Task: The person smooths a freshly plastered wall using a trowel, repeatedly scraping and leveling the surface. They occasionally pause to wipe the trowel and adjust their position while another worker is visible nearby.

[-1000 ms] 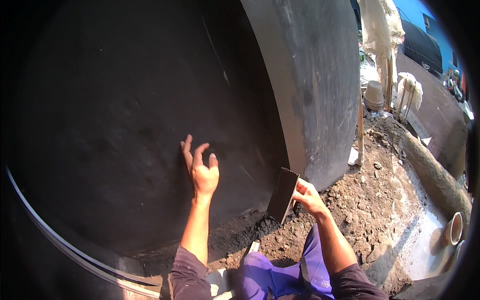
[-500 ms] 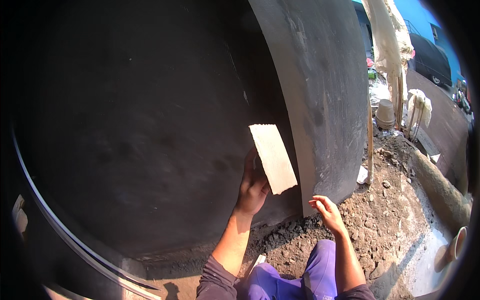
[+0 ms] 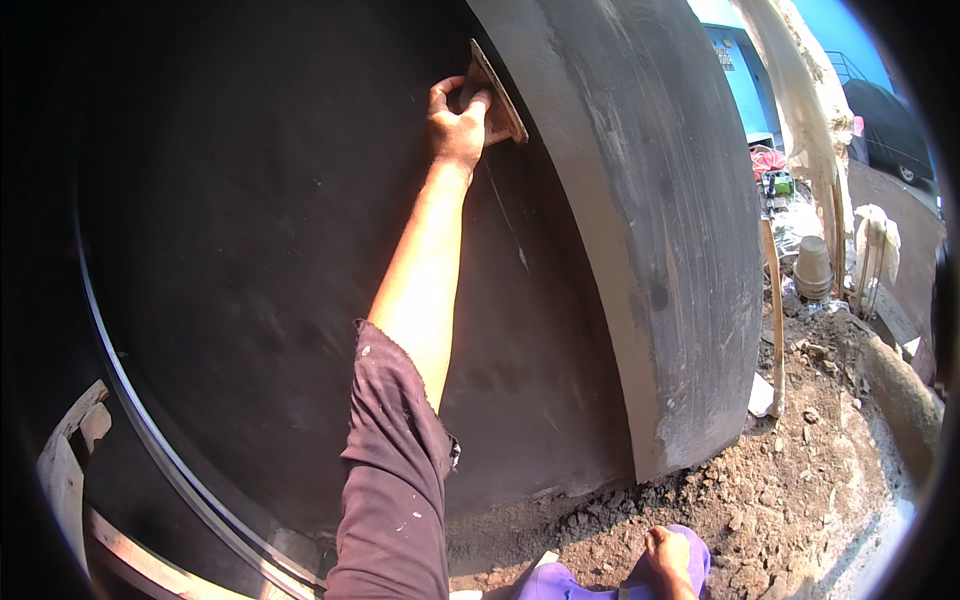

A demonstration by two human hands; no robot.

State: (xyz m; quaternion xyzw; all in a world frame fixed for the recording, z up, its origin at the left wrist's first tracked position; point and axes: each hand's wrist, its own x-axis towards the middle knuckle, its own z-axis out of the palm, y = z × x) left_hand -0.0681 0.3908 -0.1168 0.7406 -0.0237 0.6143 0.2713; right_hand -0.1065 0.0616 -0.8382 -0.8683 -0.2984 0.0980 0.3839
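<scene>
My left hand [image 3: 460, 125] reaches high with fingers gripped on a rectangular plastering float [image 3: 505, 110], held against the dark plastered wall [image 3: 260, 220], just left of the curved edge of a grey plastered column [image 3: 680, 250]. My right hand [image 3: 666, 548] is low at my purple-trousered knee [image 3: 697, 550], its fingers curled, with nothing visible in them.
Rubble and soil [image 3: 800, 450] lie along the wall's foot. Stacked pots [image 3: 812, 262], a wooden stick [image 3: 773, 330] and white sacking [image 3: 795, 90] are at the right. Long metal strips [image 3: 160, 450] and broken boards [image 3: 62, 480] lean at lower left. A covered car [image 3: 880, 125] stands beyond.
The float passed from my right hand to my left, which has risen up the wall with it and turned it to face the surface. My right hand has dropped to my knee.
</scene>
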